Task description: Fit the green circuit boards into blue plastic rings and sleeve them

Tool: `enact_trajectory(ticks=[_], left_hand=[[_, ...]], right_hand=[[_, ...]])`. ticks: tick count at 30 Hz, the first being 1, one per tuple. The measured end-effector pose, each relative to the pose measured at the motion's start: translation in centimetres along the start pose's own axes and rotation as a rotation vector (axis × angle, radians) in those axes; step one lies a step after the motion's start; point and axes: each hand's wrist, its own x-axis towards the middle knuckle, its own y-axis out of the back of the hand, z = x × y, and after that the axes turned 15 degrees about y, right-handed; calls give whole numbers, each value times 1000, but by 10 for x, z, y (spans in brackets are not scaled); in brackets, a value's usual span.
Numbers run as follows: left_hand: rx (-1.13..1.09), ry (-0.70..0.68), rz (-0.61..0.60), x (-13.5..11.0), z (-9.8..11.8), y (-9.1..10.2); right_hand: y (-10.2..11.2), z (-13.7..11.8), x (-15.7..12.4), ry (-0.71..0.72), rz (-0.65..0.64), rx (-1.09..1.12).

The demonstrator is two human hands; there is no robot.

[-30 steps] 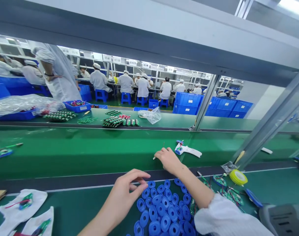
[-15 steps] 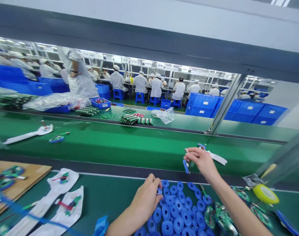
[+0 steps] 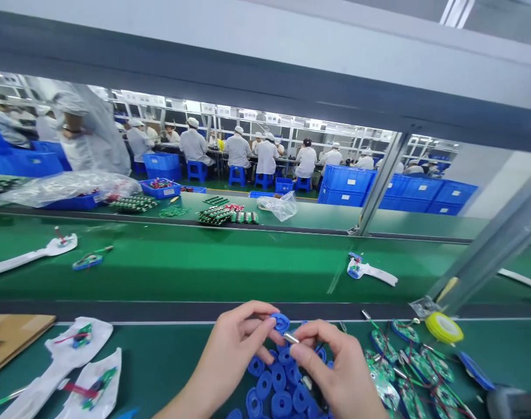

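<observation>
My left hand [image 3: 237, 349] pinches a blue oval rubber ring [image 3: 281, 322] between thumb and fingers, above the bench. Close beside it, my right hand [image 3: 337, 364] grips a small silver metal cylinder [image 3: 291, 337], its end pointing at the ring. Whatever hangs from the cylinder is mostly hidden by the right hand. Under both hands lies a heap of loose blue rings [image 3: 264, 385]. Right of the right hand, several green circuit boards [image 3: 416, 366] with wires and metal cylinders lie piled.
A green conveyor belt [image 3: 230, 265] runs beyond the bench, carrying a white spoon-shaped holder [image 3: 376, 274] with parts. More white holders [image 3: 62, 361] and brown cardboard [image 3: 18, 343] lie left. A yellow tape roll [image 3: 444, 327] sits right, near a metal post [image 3: 479, 256]. People work behind.
My right hand has come back from over the belt to my left hand, bringing the metal cylinder. My left hand has lifted a blue ring from the heap. The view has shifted right.
</observation>
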Motion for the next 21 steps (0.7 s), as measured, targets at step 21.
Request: enact_trajectory(ticks=[21], left_hand=[[350,-733,370,-22,-18,-14]], right_hand=[[-4,1,-9,-180,-188,297]])
